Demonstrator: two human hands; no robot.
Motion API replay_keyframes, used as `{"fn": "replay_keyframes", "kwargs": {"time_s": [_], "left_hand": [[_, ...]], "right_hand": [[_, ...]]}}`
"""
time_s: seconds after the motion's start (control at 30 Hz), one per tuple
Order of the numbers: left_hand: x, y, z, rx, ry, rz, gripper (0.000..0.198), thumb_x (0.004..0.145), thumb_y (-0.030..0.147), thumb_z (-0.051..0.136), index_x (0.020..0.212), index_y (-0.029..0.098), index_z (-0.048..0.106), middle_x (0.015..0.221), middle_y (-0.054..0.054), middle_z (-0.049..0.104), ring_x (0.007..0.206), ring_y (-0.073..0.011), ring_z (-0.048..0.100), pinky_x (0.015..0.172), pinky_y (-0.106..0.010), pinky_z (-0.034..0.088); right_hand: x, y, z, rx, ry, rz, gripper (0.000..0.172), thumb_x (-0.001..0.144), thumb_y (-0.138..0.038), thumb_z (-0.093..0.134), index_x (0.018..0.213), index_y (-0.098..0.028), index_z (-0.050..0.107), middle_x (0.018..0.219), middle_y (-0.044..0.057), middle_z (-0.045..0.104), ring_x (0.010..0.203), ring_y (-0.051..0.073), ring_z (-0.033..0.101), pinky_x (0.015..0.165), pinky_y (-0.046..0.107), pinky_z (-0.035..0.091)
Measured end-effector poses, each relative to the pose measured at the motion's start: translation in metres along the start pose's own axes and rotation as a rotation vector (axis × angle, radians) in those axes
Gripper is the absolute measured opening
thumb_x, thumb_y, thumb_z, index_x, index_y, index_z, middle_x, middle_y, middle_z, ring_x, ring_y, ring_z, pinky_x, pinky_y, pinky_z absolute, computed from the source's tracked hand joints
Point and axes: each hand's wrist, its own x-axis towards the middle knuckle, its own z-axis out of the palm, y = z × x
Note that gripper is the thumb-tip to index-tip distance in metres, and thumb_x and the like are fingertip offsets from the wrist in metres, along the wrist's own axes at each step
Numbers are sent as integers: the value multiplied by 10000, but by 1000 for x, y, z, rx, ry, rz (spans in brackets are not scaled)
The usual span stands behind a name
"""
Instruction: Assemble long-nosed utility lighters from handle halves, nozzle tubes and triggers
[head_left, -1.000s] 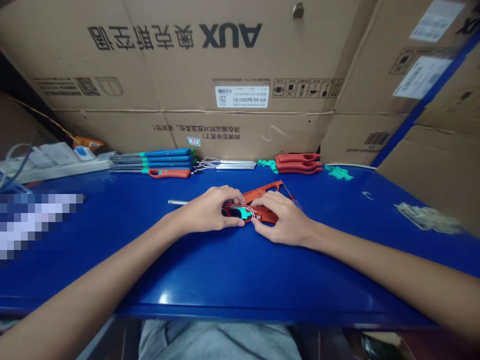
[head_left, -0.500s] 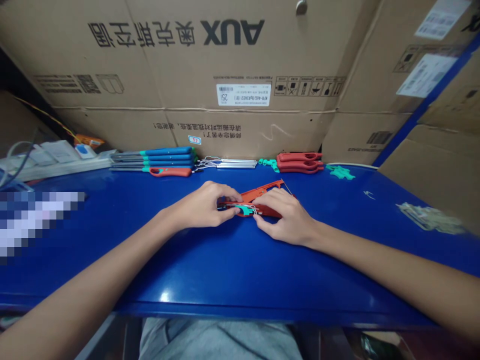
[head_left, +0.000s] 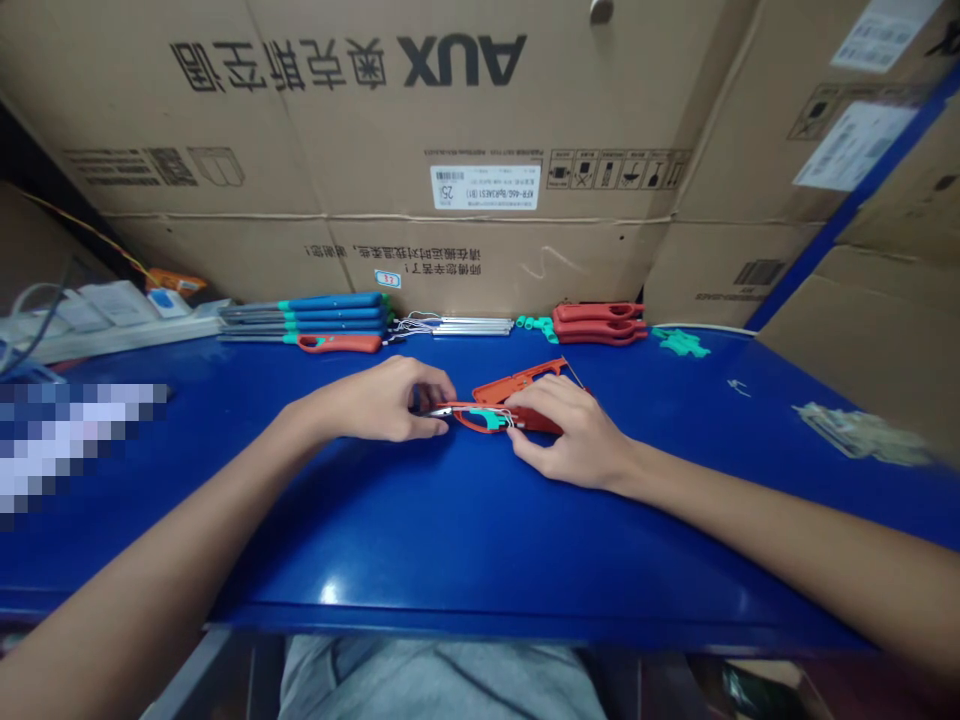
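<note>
An orange lighter shell half (head_left: 491, 427) sits low over the table between my two hands. In it lie a green trigger (head_left: 487, 418) and thin white wires (head_left: 508, 413). My right hand (head_left: 570, 425) grips the shell's right end, its thumb near the wires. At the left end, my left hand (head_left: 397, 400) has its fingers curled around a silver metal tube (head_left: 444, 411); most of the tube is hidden by the fingers. Another orange shell half (head_left: 510, 385) lies just behind, partly covered by my right hand.
At the back stand stacked blue long lighters (head_left: 337, 313), an orange lighter (head_left: 341, 343), silver tubes (head_left: 472, 326), red shells (head_left: 600, 325) and green pieces (head_left: 679, 341). A cardboard wall (head_left: 450, 120) bounds the table. A power strip (head_left: 112, 325) lies left, a clear bag (head_left: 859, 432) right.
My left hand has slid left along the shell, exposing more of the green trigger and the silver tube. My right hand stays about where it was.
</note>
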Motion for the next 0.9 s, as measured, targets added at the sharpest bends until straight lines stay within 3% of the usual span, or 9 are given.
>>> {"fn": "replay_keyframes", "kwargs": {"time_s": [0.33, 0.57, 0.73, 0.9], "left_hand": [[2, -12, -2, -216, -71, -80, 304, 772, 429, 686, 928, 168, 692, 708, -20, 709, 623, -150, 645, 528, -209, 456], [4, -10, 0, -56, 31, 43, 255, 817, 398, 639, 885, 167, 724, 748, -17, 709, 628, -126, 593, 549, -205, 398], [4, -10, 2, -40, 25, 31, 313, 831, 441, 608, 886, 155, 724, 729, -26, 698, 616, -133, 578, 526, -212, 379], [4, -9, 4, -68, -10, 38, 375, 844, 458, 588, 1032, 161, 717, 823, -32, 713, 672, -140, 593, 555, -210, 404]], "right_hand": [[0, -1, 0, 3, 5, 26, 161, 762, -155, 613, 919, -178, 641, 858, 66, 714, 767, 203, 641, 719, 347, 519], [-1, 0, 0, 44, 25, 34, 155, 757, -158, 614, 910, -158, 639, 853, 74, 707, 745, 187, 651, 691, 324, 535], [-2, 0, 0, 63, 6, 65, 158, 755, -166, 622, 910, -148, 646, 848, 69, 698, 714, 170, 640, 663, 299, 533], [-2, 1, 1, 63, 26, 51, 148, 750, -163, 623, 897, -157, 640, 838, 60, 696, 702, 166, 640, 650, 298, 532]]}}
